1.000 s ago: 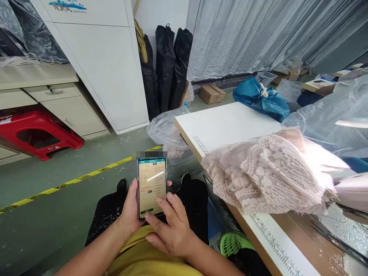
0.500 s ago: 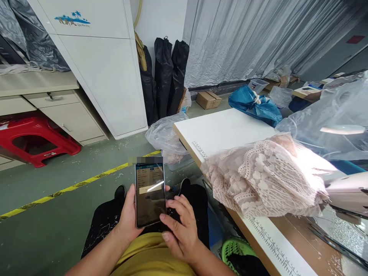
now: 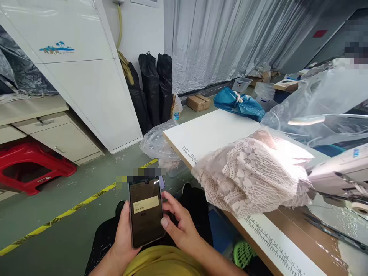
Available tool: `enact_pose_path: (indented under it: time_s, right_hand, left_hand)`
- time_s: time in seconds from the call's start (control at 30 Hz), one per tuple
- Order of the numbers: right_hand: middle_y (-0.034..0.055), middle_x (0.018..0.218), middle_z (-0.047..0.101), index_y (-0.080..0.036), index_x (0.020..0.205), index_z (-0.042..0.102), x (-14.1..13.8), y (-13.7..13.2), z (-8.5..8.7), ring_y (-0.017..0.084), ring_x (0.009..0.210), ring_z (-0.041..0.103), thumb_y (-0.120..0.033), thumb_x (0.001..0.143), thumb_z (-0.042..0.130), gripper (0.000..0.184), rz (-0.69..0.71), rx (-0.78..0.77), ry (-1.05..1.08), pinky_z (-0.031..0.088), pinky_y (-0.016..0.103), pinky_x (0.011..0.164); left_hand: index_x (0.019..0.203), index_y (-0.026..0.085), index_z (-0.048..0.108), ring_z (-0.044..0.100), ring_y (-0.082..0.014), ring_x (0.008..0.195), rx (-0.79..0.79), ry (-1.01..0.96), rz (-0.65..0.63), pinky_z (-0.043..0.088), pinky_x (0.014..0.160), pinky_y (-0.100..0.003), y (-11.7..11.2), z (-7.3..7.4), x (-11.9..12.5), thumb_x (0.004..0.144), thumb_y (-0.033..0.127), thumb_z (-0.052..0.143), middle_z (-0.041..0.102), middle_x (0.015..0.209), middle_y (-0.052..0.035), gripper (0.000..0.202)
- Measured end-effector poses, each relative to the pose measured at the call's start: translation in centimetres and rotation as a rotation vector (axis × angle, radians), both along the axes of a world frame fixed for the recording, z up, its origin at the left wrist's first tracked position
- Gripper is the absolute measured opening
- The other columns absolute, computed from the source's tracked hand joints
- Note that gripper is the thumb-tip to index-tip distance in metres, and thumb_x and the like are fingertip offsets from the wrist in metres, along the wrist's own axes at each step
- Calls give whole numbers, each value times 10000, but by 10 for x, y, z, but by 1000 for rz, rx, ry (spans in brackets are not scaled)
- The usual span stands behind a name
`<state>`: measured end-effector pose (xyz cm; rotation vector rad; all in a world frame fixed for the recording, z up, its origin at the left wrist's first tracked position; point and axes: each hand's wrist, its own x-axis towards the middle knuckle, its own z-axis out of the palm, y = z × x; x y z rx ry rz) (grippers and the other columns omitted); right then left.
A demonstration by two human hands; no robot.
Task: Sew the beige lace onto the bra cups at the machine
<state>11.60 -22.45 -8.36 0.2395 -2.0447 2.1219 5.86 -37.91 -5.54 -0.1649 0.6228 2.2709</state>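
Observation:
A smartphone [image 3: 146,210] with a dimmed screen and a pale pop-up band stands upright over my lap. My left hand [image 3: 123,237] is wrapped round its left edge and back, holding it. My right hand [image 3: 178,222] cups the phone's right edge, thumb resting against the side of the screen, fingers curled behind. To the right, a heap of beige lace fabric [image 3: 250,172] lies on the white worktable [image 3: 212,130], apart from both hands.
A sewing machine [image 3: 339,172] and clear plastic sheeting [image 3: 316,99] sit at the right. A blue bag [image 3: 238,105], cardboard box [image 3: 198,102], black bags [image 3: 155,88], white cabinet [image 3: 83,84], red stool [image 3: 31,168] and a green basket [image 3: 244,255] stand around. A yellow floor line [image 3: 71,209] crosses the green floor.
The view has tilted up and shifted left. The phone screen went from a bright list to a dimmed page with a pop-up. My right hand moved from the screen's lower part to its right edge.

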Motion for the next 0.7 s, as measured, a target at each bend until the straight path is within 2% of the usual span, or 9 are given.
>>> enact_pose_path:
  time_s: [0.1,0.17,0.33,0.5,0.7]
  right_hand:
    - [86,1116,627,-252,1434,326,2,2,-3,159,831,580,-343,886,547,598,-19,-4,8,501,303,752]
    - [100,1151,613,-255,1436,322,2,6,-4,178,877,581,-335,882,551,604,-39,4,23,503,297,730]
    - [99,1200,588,-277,1447,277,-5,20,-3,191,934,587,-264,876,523,622,-59,65,142,512,291,726]
    - [113,1268,530,-264,1462,242,-16,34,-4,196,951,584,-257,864,514,657,-125,149,229,523,302,737]
    - [111,1295,513,-266,1469,234,-20,48,1,198,958,584,-302,896,499,633,-199,173,138,536,305,734]
  left_hand:
    - [1035,159,739,634,-330,1028,22,25,-69,420,993,-483,5,5,-2,880,480,477,746,935,-109,443]
    - [1067,157,726,633,-337,1025,53,38,-108,415,993,-492,9,8,-4,867,495,493,743,951,-115,456]
    - [1147,154,684,608,-354,1054,134,37,-189,404,986,-520,28,15,-15,857,572,440,712,1064,-133,565]
    - [1185,159,660,586,-348,1089,133,78,-221,386,1004,-501,48,26,-33,871,584,389,662,1183,-128,593]
    - [1235,176,623,577,-345,1113,190,111,-331,380,1010,-490,70,36,-56,876,590,381,634,1234,-120,600]
